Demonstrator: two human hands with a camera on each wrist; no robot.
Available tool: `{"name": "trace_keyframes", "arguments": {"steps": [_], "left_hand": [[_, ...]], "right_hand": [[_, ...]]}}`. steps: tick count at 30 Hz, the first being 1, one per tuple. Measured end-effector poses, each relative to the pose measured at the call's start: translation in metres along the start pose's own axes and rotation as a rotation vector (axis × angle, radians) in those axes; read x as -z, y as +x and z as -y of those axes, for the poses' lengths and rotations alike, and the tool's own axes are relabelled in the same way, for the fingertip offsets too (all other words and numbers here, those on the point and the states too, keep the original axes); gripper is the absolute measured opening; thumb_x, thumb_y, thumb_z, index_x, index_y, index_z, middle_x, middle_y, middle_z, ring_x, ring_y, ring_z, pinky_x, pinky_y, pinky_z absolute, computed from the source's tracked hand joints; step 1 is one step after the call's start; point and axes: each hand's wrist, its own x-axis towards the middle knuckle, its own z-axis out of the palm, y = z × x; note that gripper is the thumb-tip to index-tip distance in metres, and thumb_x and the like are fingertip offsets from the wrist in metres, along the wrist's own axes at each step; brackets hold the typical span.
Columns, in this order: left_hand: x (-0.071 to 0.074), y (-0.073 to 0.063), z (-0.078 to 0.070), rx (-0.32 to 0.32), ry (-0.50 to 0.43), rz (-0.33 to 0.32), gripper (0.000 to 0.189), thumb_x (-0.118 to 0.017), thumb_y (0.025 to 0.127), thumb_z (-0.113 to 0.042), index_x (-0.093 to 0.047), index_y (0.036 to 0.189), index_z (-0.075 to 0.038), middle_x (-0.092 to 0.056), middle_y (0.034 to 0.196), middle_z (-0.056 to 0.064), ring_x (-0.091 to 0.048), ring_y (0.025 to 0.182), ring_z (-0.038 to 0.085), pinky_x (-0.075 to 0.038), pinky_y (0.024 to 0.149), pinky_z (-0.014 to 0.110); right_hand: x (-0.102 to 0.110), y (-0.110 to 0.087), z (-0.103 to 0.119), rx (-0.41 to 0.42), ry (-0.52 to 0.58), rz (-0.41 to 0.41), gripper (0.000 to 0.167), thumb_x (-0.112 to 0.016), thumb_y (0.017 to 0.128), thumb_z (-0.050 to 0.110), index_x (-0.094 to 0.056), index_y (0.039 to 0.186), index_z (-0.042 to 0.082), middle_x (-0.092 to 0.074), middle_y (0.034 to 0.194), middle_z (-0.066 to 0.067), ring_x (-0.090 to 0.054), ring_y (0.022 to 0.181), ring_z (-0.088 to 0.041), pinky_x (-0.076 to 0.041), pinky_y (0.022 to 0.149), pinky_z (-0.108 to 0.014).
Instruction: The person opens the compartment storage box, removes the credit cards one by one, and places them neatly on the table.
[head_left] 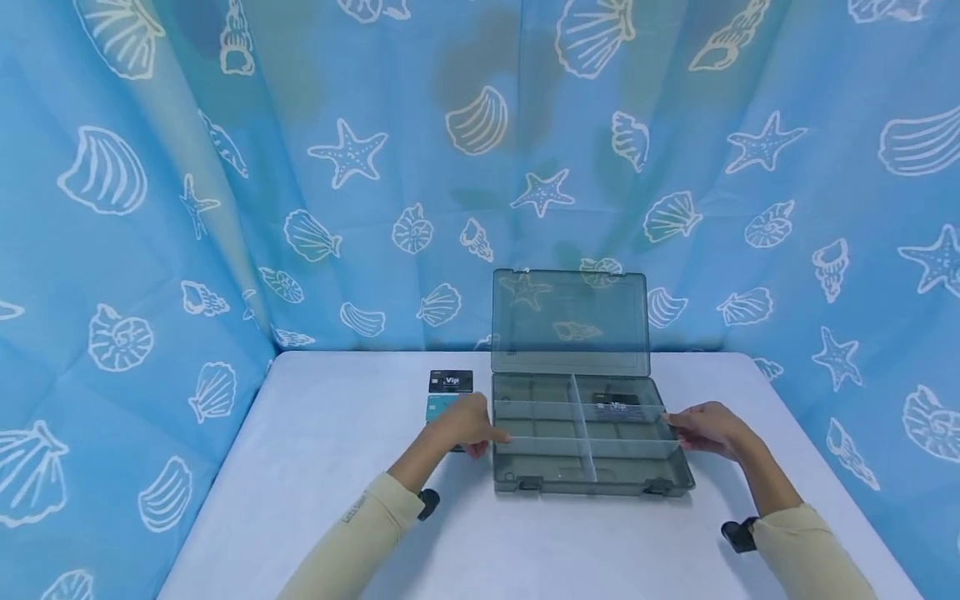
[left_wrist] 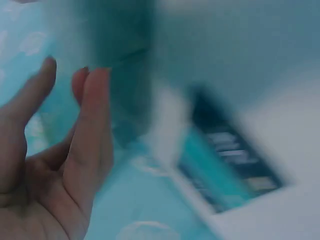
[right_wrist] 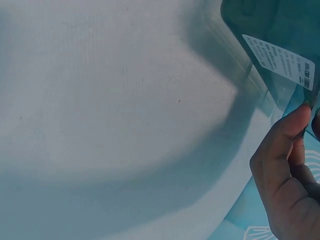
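Note:
A grey-green clear plastic compartment box (head_left: 540, 467) stands with its hinged lid (head_left: 570, 325) raised at the back. My left hand (head_left: 468, 421) grips the box's left side, a digit reaching over the rim; in the left wrist view this hand (left_wrist: 60, 165) is beside the blurred box wall (left_wrist: 130, 85). On the opposite side, my right hand (head_left: 705, 427) pinches the box's right wall. The right wrist view shows the right hand (right_wrist: 287, 170) at the box edge, near a printed white sticker (right_wrist: 280, 60). A dark card (head_left: 617, 402) lies in the back right compartment.
Left of the box on the white table (head_left: 337, 433) are a black "Vip" card (head_left: 452, 382) and a teal card (head_left: 438, 407), the latter partly behind my left hand. Another dark card is mostly hidden there. A blue shell-print curtain (head_left: 420, 167) hangs behind.

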Motion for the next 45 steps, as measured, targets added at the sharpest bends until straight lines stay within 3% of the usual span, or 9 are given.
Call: {"name": "trace_keyframes", "arguments": {"steps": [3,5,7,11,18,25,36,40,45], "left_hand": [[0.004,0.011,-0.033,-0.101,0.045,-0.013,0.034,-0.067,0.093,-0.033,-0.069,0.083,-0.001,-0.064,0.06,0.007,-0.066,0.058,0.023,-0.055,0.054,0.032],[-0.002,0.027,-0.053,-0.149,-0.083,0.014,0.038,-0.058,0.098,-0.036,-0.069,0.095,0.0,-0.068,0.073,0.008,-0.068,0.071,0.024,-0.056,0.062,0.031],[-0.01,0.046,-0.068,-0.158,-0.318,0.095,0.042,-0.053,0.101,-0.037,-0.067,0.103,0.003,-0.07,0.089,0.012,-0.069,0.087,0.026,-0.057,0.077,0.034],[-0.03,0.082,-0.08,-0.056,-0.823,0.23,0.06,-0.048,0.102,-0.043,-0.052,0.131,0.01,-0.064,0.118,0.021,-0.06,0.115,0.033,-0.044,0.103,0.046],[-0.056,0.104,-0.087,0.131,-1.236,0.266,0.092,-0.043,0.097,-0.059,-0.021,0.145,0.017,-0.023,0.151,0.034,-0.024,0.142,0.042,-0.025,0.116,0.045],[-0.065,0.113,-0.1,0.19,-1.286,0.206,0.099,-0.041,0.095,-0.061,-0.009,0.148,0.016,-0.007,0.156,0.033,-0.009,0.145,0.045,-0.01,0.118,0.049],[-0.071,0.135,-0.107,0.332,-1.213,0.262,0.091,-0.033,0.099,-0.059,-0.004,0.151,0.009,0.0,0.159,0.027,0.002,0.146,0.04,-0.001,0.119,0.048],[-0.08,0.135,-0.114,0.341,-1.277,0.255,0.086,-0.031,0.102,-0.054,0.004,0.151,0.007,0.005,0.159,0.025,0.008,0.146,0.037,0.001,0.119,0.046],[-0.092,0.133,-0.113,0.329,-1.421,0.209,0.089,-0.031,0.101,-0.055,-0.002,0.148,0.015,0.001,0.157,0.03,0.002,0.145,0.042,-0.003,0.119,0.047]], "right_hand": [[-0.001,-0.001,0.0,-0.003,0.012,-0.001,0.04,-0.063,0.096,0.028,-0.064,0.106,-0.01,-0.061,0.076,-0.007,-0.062,0.067,-0.017,-0.057,0.065,-0.028],[0.0,-0.002,0.0,-0.011,0.006,-0.008,0.039,-0.062,0.096,0.028,-0.064,0.106,-0.01,-0.06,0.077,-0.007,-0.062,0.067,-0.017,-0.057,0.065,-0.028],[0.001,-0.003,-0.001,-0.017,0.002,-0.014,0.039,-0.062,0.096,0.029,-0.063,0.106,-0.009,-0.06,0.077,-0.007,-0.062,0.067,-0.018,-0.057,0.066,-0.029],[0.002,-0.004,0.0,-0.026,0.014,-0.028,0.042,-0.064,0.096,0.029,-0.062,0.109,-0.011,-0.06,0.077,-0.007,-0.062,0.067,-0.017,-0.057,0.067,-0.029],[-0.006,0.0,0.004,-0.035,0.039,-0.042,0.041,-0.065,0.095,0.028,-0.062,0.11,-0.01,-0.06,0.079,-0.008,-0.061,0.067,-0.016,-0.056,0.066,-0.028],[-0.005,0.002,0.004,-0.052,0.06,-0.058,0.043,-0.066,0.094,0.03,-0.062,0.112,-0.009,-0.058,0.08,-0.007,-0.061,0.067,-0.016,-0.056,0.067,-0.028],[-0.005,-0.001,0.007,-0.063,0.071,-0.036,0.039,-0.064,0.096,0.027,-0.064,0.109,-0.009,-0.06,0.08,-0.007,-0.062,0.067,-0.016,-0.056,0.066,-0.028],[-0.001,-0.001,0.006,-0.091,0.075,-0.045,0.036,-0.064,0.096,0.027,-0.065,0.107,-0.007,-0.059,0.079,-0.007,-0.062,0.067,-0.016,-0.056,0.066,-0.027],[0.002,0.0,0.001,-0.082,0.102,-0.033,0.036,-0.065,0.095,0.027,-0.063,0.106,-0.007,-0.057,0.078,-0.006,-0.061,0.066,-0.014,-0.056,0.066,-0.026]]}}
